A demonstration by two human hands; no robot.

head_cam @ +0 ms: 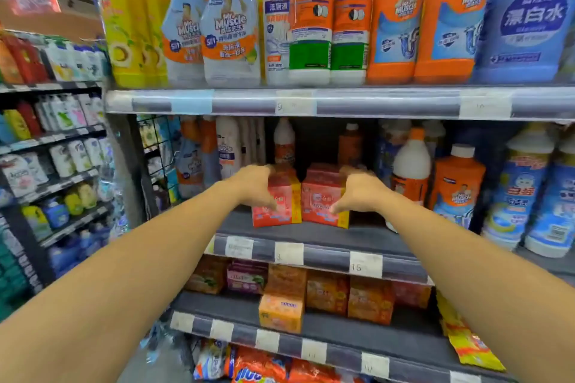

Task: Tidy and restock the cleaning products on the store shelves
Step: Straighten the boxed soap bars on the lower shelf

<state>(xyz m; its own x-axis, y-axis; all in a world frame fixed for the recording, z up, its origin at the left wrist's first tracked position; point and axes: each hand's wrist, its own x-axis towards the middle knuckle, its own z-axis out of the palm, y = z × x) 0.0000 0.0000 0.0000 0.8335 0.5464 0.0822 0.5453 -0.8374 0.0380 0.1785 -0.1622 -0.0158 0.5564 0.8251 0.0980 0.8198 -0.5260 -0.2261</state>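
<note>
Two red-orange soap packs stand side by side on the middle shelf (311,236). My left hand (253,186) grips the left pack (278,205) from its left side, thumb across its front. My right hand (359,193) grips the right pack (320,199) from its right side. The packs touch each other near the shelf's front. Behind them stand a white and an orange cleaner bottle (284,141), partly hidden in shadow.
Orange and white cleaner bottles (457,183) flank the packs at the right; spray bottles (189,155) stand at the left. The top shelf (342,102) holds large bottles. Below lie orange soap boxes (281,311). Another aisle's shelves (62,134) run at the left.
</note>
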